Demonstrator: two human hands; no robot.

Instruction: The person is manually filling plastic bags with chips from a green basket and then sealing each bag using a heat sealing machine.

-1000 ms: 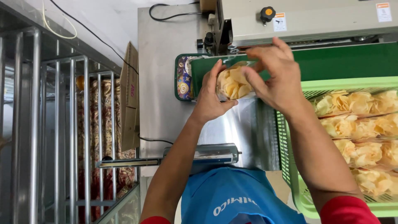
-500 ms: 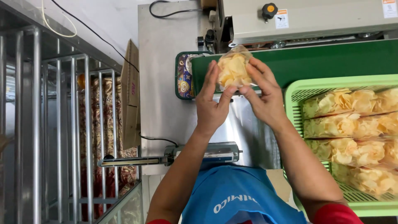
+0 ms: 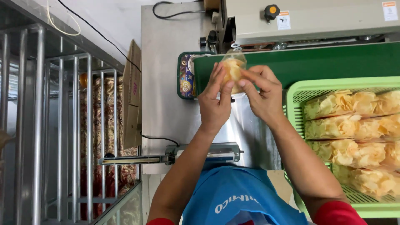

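Both of my hands hold one clear bag of pale yellow chips (image 3: 232, 68) upright at the left end of the green conveyor belt (image 3: 316, 62). My left hand (image 3: 214, 102) presses its side with flat fingers. My right hand (image 3: 262, 93) pinches the other side. The bag's top reaches toward the slot of the grey sealing machine (image 3: 316, 21) behind the belt. My hands hide most of the lower part of the bag.
A green plastic basket (image 3: 296, 93) at the right holds several filled chip bags (image 3: 354, 125). A patterned tray (image 3: 186, 77) sits left of the belt. A cardboard box (image 3: 132, 96) leans by a metal rack (image 3: 62, 125). A small scale (image 3: 208, 152) stands near my blue shirt.
My hands carried the chip bag from over the basket's left edge leftward and away from me, up to the belt's left end by the machine slot. The grip has narrowed.
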